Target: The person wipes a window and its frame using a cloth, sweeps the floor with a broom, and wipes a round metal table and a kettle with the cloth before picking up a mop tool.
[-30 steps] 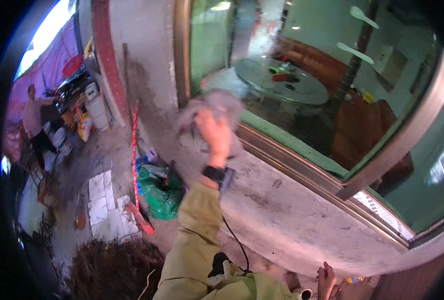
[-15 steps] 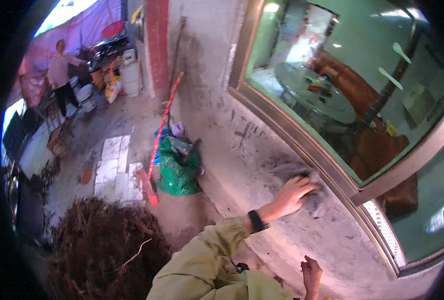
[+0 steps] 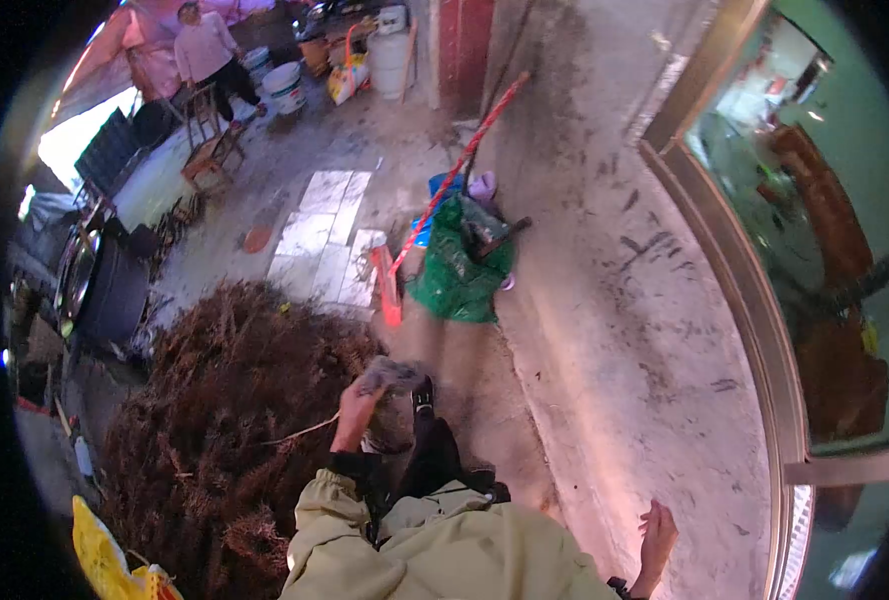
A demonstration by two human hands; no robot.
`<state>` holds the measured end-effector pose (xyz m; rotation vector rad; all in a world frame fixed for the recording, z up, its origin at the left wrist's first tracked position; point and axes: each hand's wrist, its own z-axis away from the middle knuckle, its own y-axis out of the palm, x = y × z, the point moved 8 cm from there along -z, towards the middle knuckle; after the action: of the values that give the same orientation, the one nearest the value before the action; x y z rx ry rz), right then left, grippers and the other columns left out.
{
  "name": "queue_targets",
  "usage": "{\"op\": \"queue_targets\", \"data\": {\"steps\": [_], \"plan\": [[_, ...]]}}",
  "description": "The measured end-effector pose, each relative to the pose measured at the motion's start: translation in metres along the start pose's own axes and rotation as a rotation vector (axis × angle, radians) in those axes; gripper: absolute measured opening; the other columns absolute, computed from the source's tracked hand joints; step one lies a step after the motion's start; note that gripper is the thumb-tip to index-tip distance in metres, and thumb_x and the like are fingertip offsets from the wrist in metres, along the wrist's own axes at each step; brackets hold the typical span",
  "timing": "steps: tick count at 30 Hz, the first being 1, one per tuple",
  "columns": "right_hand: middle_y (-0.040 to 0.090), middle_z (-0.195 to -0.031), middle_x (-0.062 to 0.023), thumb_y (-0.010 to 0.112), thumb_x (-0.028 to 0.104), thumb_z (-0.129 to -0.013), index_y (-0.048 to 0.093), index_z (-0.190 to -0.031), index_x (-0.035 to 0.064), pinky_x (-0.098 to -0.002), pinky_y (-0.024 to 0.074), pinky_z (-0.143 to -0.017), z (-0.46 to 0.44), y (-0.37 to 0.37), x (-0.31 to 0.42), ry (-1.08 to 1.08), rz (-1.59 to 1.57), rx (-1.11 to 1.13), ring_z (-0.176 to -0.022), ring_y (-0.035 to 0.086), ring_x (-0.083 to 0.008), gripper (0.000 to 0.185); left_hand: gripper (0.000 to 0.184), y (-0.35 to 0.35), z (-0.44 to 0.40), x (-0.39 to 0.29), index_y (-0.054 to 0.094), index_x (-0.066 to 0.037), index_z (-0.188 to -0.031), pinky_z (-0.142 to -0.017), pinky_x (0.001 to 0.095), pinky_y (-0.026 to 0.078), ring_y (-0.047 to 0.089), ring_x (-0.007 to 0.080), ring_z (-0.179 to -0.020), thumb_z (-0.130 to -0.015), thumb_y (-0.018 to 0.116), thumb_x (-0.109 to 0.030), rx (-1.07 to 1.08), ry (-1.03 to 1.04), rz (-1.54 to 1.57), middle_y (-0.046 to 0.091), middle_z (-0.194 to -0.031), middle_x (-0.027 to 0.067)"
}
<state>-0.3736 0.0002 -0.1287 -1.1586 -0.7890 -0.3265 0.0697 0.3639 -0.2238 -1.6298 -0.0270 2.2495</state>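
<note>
Low in the head view, left of centre, my left hand (image 3: 358, 408) is closed on a grey cloth (image 3: 395, 374). The cloth hangs beside my dark shoe and the edge of a heap of brown dry brush (image 3: 235, 420). At the lower right my right hand (image 3: 658, 530) holds nothing; its fingers are loosely bent and apart, over the pale concrete ledge (image 3: 655, 400). Right of the ledge runs the metal frame (image 3: 740, 270) of a window.
A green plastic bag (image 3: 455, 280) and a red-and-white striped pole (image 3: 465, 155) with a red end stand ahead by the wall. Beyond are white tiles (image 3: 330, 215), a wooden chair (image 3: 208, 160), a bucket (image 3: 285, 88) and another person (image 3: 205, 48). A yellow bag (image 3: 105, 550) lies lower left.
My left hand has left the ledge under the window and moved left and down with the cloth. The view has turned left toward the floor. My right hand remains low at the right.
</note>
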Motion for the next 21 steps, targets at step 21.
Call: {"op": "queue_targets", "data": {"steps": [21], "plan": [[0.051, -0.065, -0.0100, 0.067, 0.025, -0.071, 0.053, -0.065, 0.0024, -0.0315, 0.0425, -0.051, -0.152, 0.292, 0.337, -0.607, 0.312, 0.472, -0.056, 0.053, -0.0217, 0.027, 0.065, -0.236, -0.034, 0.011, 0.053, 0.008, -0.107, -0.077, 0.0338, 0.040, 0.050, 0.0181, -0.087, -0.081, 0.053, -0.051, -0.875, -0.555, 0.215, 0.057, -0.100, 0.0098]]}}
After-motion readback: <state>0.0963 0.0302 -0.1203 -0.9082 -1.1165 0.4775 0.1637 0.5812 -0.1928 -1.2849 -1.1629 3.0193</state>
